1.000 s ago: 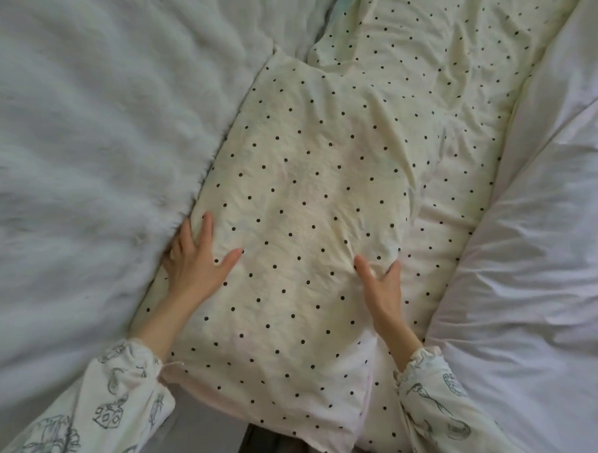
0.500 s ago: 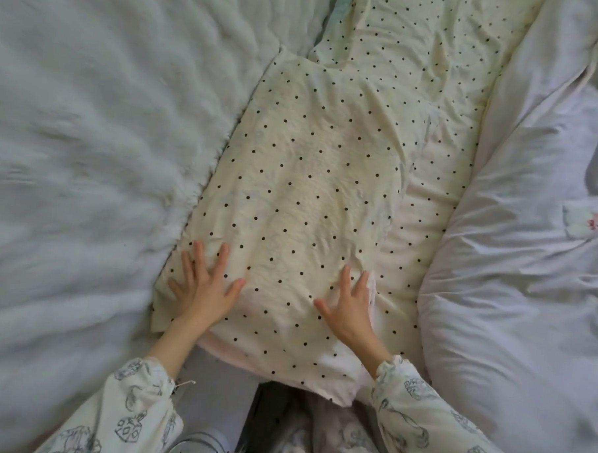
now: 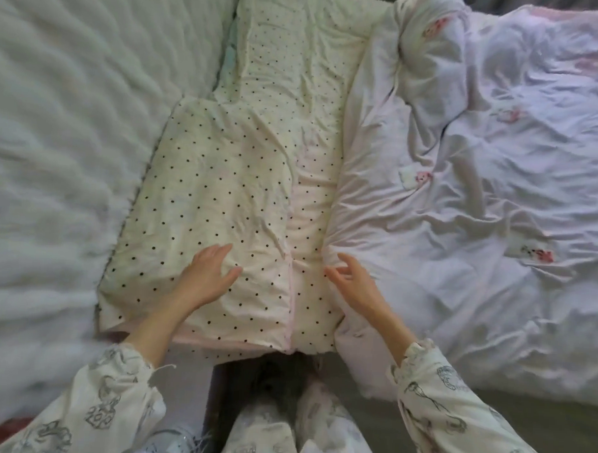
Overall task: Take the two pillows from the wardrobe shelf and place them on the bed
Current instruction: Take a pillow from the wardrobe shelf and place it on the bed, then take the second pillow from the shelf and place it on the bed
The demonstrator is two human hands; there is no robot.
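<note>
- On the bed [image 3: 332, 56], a cream pillow [image 3: 206, 195] with black dots lies flat between a fluffy white blanket [image 3: 62, 130] and a crumpled pale duvet [image 3: 462, 216]
- Left hand [image 3: 208, 273] rests spread, palm down, on the pillow's near end
- Right hand [image 3: 355, 280] hovers with fingers loosely apart, gripping nothing, at the duvet's edge

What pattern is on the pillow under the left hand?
Small black polka dots on pale cream fabric; the pillow shows best in the head view.
</note>
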